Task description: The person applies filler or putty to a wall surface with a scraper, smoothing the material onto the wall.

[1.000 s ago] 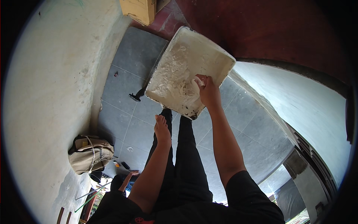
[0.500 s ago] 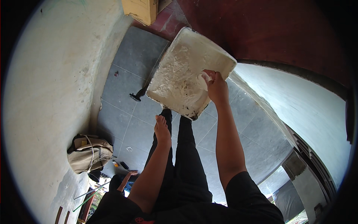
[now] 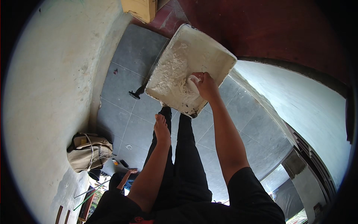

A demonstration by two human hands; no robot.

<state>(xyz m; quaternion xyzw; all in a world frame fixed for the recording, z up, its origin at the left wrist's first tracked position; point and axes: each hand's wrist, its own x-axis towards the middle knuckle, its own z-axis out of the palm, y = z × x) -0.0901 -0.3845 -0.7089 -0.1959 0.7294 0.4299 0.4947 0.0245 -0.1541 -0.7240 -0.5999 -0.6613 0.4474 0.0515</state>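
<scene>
A shallow, square white tub (image 3: 214, 48) with dark, worn edges stands in front of me. Lumpy white paste (image 3: 173, 65) lies mostly along its left side, and a thinner smear coats the right part. Inside the tub my right hand (image 3: 207, 86) is closed round a white rounded piece (image 3: 192, 84), pressed against the paste. Whether that piece is a small bowl or a disc I cannot tell. My left hand (image 3: 161, 127) hangs in the air below the tub's near edge, fingers loosely out, holding nothing.
A black stand foot (image 3: 135, 94) juts out left of the tub. By the left wall sits a beige bag (image 3: 89, 152). A cardboard box (image 3: 141, 9) is at the far end. Another person's hand (image 3: 131, 171) shows at the lower left, near small items on the grey tiles (image 3: 141, 128).
My right hand has swept left across the tub with the white piece. Paste has shifted left, leaving the right side smoother. My left hand has hardly moved.
</scene>
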